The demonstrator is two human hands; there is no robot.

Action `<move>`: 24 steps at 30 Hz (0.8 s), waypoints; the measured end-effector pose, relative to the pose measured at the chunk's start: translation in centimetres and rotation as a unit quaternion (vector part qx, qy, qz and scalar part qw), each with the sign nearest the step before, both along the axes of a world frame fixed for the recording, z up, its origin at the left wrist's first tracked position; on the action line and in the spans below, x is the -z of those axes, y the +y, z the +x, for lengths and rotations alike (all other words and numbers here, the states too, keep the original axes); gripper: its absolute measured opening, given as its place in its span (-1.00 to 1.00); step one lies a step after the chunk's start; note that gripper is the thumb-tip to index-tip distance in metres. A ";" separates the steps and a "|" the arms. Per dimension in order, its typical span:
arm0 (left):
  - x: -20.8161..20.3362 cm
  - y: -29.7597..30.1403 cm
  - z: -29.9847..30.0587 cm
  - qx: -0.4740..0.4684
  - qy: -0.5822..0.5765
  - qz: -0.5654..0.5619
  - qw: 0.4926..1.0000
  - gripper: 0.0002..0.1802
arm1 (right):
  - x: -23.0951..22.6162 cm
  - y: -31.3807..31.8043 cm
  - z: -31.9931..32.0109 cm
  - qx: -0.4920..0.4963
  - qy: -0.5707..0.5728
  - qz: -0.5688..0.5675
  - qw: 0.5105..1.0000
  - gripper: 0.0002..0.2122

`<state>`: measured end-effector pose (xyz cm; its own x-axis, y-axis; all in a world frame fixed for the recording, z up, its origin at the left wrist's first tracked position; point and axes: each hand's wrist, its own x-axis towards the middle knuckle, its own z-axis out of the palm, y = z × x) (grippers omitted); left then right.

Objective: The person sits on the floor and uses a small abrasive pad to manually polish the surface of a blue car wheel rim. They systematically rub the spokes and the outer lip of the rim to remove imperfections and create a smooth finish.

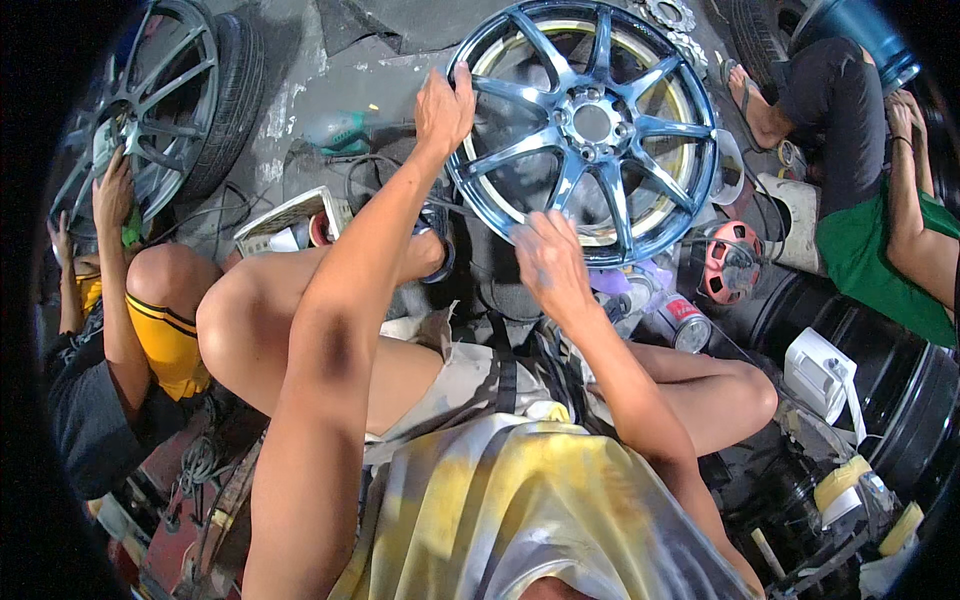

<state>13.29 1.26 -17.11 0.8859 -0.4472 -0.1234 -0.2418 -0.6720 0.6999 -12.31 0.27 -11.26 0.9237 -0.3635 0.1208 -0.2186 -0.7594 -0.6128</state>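
Observation:
A shiny blue-silver multi-spoke wheel rim point(590, 122) stands in front of me, its spoked face toward me. My left hand point(444, 112) is closed around its outer edge at the left, thumb up along the lip. My right hand point(552, 262) is at the lower lip and lower spokes, fingers curled inward and slightly blurred. Whatever it may hold is hidden under the fingers. Yellowish patches show on the inner barrel between the spokes.
At left, a co-worker's hand point(114, 190) presses a pale pad on a grey wheel point(140, 110) beside a tire point(232, 105). A white basket point(290, 220), teal power tool point(335, 132), red reel point(733, 262) and can point(685, 322) lie around. Another person in green point(890, 245) sits right.

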 end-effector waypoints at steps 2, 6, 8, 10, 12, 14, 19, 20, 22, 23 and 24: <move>-0.3 -0.1 0.2 0.002 -0.002 0.000 1.000 -0.19 | 0.4 0.1 1.6 0.001 -0.006 0.001 1.000 -0.91; 1.8 0.3 0.9 -0.022 -0.061 -0.021 0.998 -0.26 | -0.1 0.8 0.4 0.038 -0.007 0.005 0.999 -0.95; 0.5 0.0 0.4 -0.006 -0.027 -0.020 0.999 -0.28 | 0.4 0.8 0.3 0.056 -0.015 -0.002 0.998 -0.98; 0.2 -0.1 -0.1 -0.006 -0.022 -0.022 1.000 -0.32 | 0.9 0.6 1.6 0.054 -0.014 -0.012 0.998 -0.98; 0.6 0.1 -0.2 -0.009 -0.029 -0.028 0.999 -0.33 | 1.0 0.5 2.3 0.048 -0.015 -0.022 0.998 -0.97; 0.6 0.1 0.3 -0.012 -0.037 -0.022 0.999 -0.34 | 0.4 0.5 0.6 0.040 -0.015 -0.012 0.999 -0.97; 0.5 -0.1 0.1 -0.019 -0.027 -0.029 0.999 -0.33 | 0.5 0.2 2.3 0.016 0.000 -0.020 1.000 -0.91; 0.5 0.0 0.1 -0.020 -0.025 -0.033 0.999 -0.31 | 0.5 0.1 2.6 0.016 0.006 -0.011 1.000 -0.89; 0.6 0.2 0.0 -0.019 -0.024 -0.042 0.999 -0.29 | 0.2 0.4 0.6 0.016 0.001 -0.001 1.000 -0.91; 0.7 0.3 0.2 -0.019 -0.026 -0.040 0.999 -0.32 | 0.1 0.5 -0.3 0.014 -0.001 0.004 1.000 -0.92; 0.7 0.3 0.5 -0.019 -0.028 -0.037 0.999 -0.34 | 0.1 0.7 -0.4 0.012 -0.012 0.008 1.000 -0.92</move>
